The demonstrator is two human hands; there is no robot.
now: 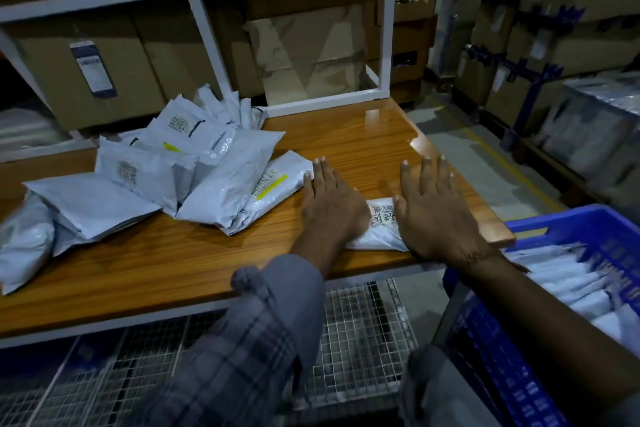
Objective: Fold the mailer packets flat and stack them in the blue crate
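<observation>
Bare tabletop point(363, 142) far right; packet pile point(180, 166) blocks left; blue crate point(554, 222) flanks near right.

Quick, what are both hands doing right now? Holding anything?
Left hand: open, fingers straight, pressing flat on the white mailer packet.
Right hand: open, fingers spread, pressing down on the same packet; gripping nothing.
</observation>
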